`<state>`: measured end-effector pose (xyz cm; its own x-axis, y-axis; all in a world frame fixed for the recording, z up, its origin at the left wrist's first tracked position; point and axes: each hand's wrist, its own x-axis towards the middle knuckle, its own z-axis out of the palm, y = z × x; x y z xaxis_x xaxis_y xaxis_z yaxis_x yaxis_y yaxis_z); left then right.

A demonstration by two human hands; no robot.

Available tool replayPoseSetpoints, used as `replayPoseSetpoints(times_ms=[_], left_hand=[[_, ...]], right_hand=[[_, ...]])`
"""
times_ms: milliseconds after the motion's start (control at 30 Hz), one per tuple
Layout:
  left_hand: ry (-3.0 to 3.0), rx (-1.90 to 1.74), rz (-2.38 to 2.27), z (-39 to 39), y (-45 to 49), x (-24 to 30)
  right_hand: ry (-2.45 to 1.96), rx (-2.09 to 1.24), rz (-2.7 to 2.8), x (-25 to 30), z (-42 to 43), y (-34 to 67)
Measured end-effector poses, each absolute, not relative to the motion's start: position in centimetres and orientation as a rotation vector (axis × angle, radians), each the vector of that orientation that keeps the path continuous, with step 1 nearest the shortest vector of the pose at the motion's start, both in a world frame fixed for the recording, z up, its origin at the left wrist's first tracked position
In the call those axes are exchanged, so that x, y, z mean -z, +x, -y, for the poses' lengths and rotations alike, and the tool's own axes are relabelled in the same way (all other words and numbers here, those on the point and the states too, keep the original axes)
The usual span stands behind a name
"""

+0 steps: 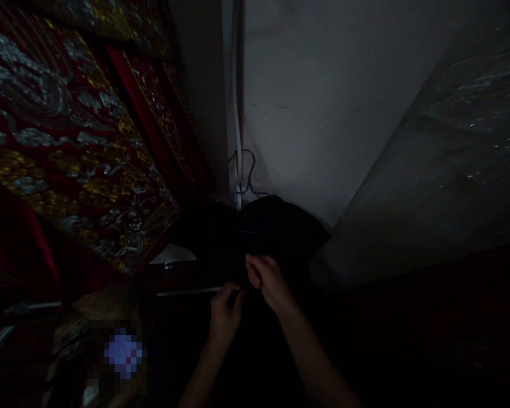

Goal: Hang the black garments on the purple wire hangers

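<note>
A black garment [276, 226] hangs on a purple hanger [250, 170] against the wall; its lower part merges into darkness. In front of it, my left hand [227, 311] has its thumb and fingers curled into a pinch at the dark cloth. Slightly higher and to the right, my right hand [267, 277] is closed, fingers folded and thumb tucked in, also at the cloth. Both hands appear to grip the garment, though the fold between the fingers is too dark to make out.
At left hangs a red cloth [110, 153] with gold and silver embroidery. A white cable [238, 113] runs down the wall [323, 102] behind the hanger. On the right is a shiny grey sheet [450, 158]. A blurred-out bluish patch [125, 352] lies at lower left.
</note>
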<state>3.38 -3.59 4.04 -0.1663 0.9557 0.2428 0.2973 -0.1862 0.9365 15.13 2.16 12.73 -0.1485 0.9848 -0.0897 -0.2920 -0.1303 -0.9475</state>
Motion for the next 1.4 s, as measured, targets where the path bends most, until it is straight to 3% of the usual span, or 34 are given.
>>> replayPoseSetpoints(times_ms=[133,233,333,467,567,700,833,967,1100,1267,1400], left_hand=[[1.560,-1.329,-1.466,2.2,3.2,-3.5],[1.581,-1.236,-1.498,0.8,2.6,-3.6],[1.582,-1.266,-1.426,-0.6,1.7,-6.6],[1.804,-1.730,-1.304,-2.4,0.7,-14.3],[2.174,-1.710,-1.220,-3.7,0.6,-18.9],[2.402,-1.661,-1.226,-4.5,1.1,-21.0],[2.154,-2.002,-1.496,-4.3,-0.7,-21.2],[1.369,-2.352,-1.561,-5.4,-6.3,-19.3],[0.502,-2.094,-1.167,-6.6,-9.7,-13.5],[0.344,-1.912,-1.235,-4.1,-6.4,-4.7],[0.334,-1.783,-1.224,-1.2,-3.2,-2.1]], right_hand=[[-0.829,-1.323,1.048,-20.3,-6.0,15.2],[-0.802,-1.297,1.159,-22.3,-6.5,14.4],[-0.808,-1.283,1.260,-21.4,-5.6,14.0],[-0.840,-1.213,1.369,-20.5,-4.9,14.7],[-0.837,-1.127,1.446,-20.9,-5.0,15.4],[-0.864,-0.950,1.499,-19.8,-6.0,15.2],[-0.975,-0.976,1.480,-15.1,-6.7,14.4],[-0.981,-1.183,1.473,-10.3,-4.8,14.3],[-0.981,-1.279,1.450,-8.6,-1.8,14.1],[-1.005,-1.289,1.307,-7.5,-0.7,15.0],[-1.140,-1.320,1.362,-5.3,-1.4,16.7]])
